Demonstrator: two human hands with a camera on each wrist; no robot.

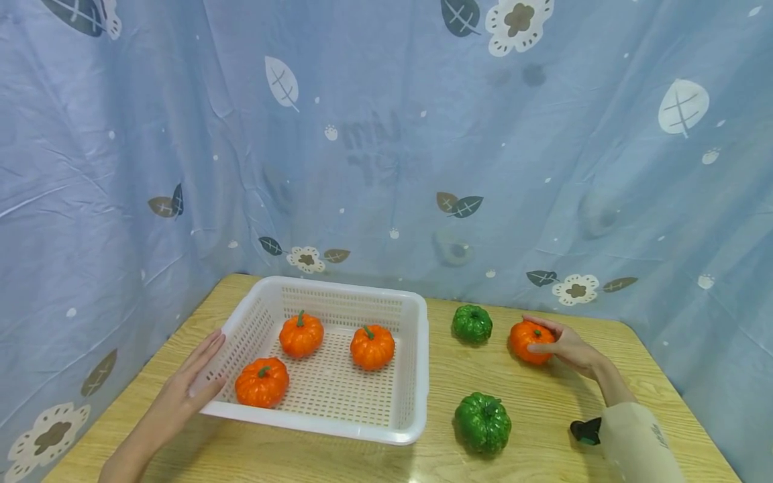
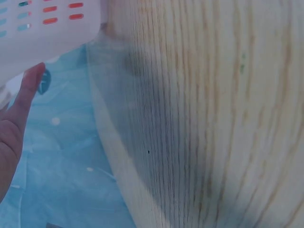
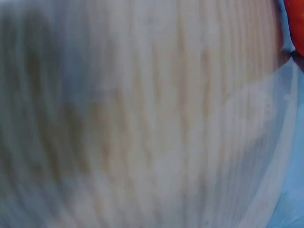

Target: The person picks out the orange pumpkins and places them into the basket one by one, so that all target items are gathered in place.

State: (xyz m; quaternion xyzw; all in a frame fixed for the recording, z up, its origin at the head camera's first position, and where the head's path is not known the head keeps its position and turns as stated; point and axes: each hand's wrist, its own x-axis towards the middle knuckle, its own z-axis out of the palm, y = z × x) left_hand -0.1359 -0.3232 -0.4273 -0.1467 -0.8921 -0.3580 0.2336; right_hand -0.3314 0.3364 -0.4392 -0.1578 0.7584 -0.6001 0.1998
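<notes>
A white perforated plastic basket (image 1: 338, 435) stands on the wooden table. Three small orange pumpkins lie inside it: a back left one (image 1: 301, 335), a right one (image 1: 372, 347) and a front left one (image 1: 262, 382). Along the basket's left side rests my left hand (image 1: 181, 389), its fingers fairly straight and touching the wall. My right hand (image 1: 570, 347) grips another orange pumpkin (image 1: 530, 342) at the right, thumb in front and fingers behind. In the right wrist view only an edge of that orange pumpkin (image 3: 295, 23) shows.
Two glossy green ribbed vegetables, pepper- or pumpkin-like, lie right of the basket: one at the back (image 1: 472, 325), one in front (image 1: 482, 424). A small black object (image 1: 586, 431) shows by the right sleeve (image 1: 640, 443). A blue patterned curtain (image 1: 386, 147) hangs behind the table (image 1: 435, 463).
</notes>
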